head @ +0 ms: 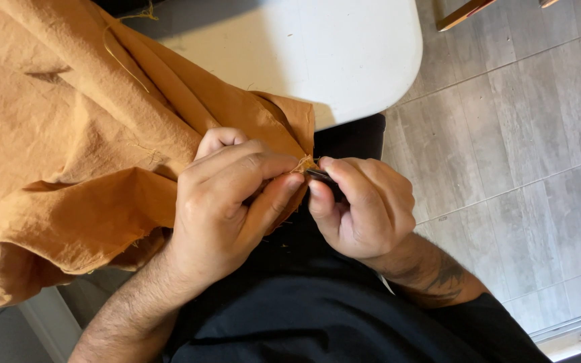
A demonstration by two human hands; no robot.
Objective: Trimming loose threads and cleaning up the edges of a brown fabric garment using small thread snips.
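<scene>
Head view, looking down past my black shirt [317, 316]. My left hand [226, 208] pinches a frayed corner of the orange cloth [68, 134] between thumb and forefinger, grip pressed tight on the fold. My right hand [364, 208] meets it from the other side, its thumb and forefinger closed on a small dark tool [321, 176] whose tip touches the frayed edge. The rest of the cloth spills away from my left hand, partly over the white surface [344, 54] and partly bunched down toward my lap.

Step in hand, as I judge it: working at the stitching or loose threads of this one corner, the left hand holding the edge taut while the right applies the tool. The next move calls for a steady left pinch just beside the working point and a small, controlled motion of the tool tip, so that it catches thread and not the weave or my fingertip.

Loose threads [126, 47] trail across the upper cloth. Grey plank floor [519, 148] lies to the right.

Hard to make out: the tool is almost wholly covered by my right fingers, so I cannot tell whether it is a seam ripper, a needle holder or small snips. The exact seam is hidden behind my left thumb. The cloth's full extent is cut off at the left and top edges.
</scene>
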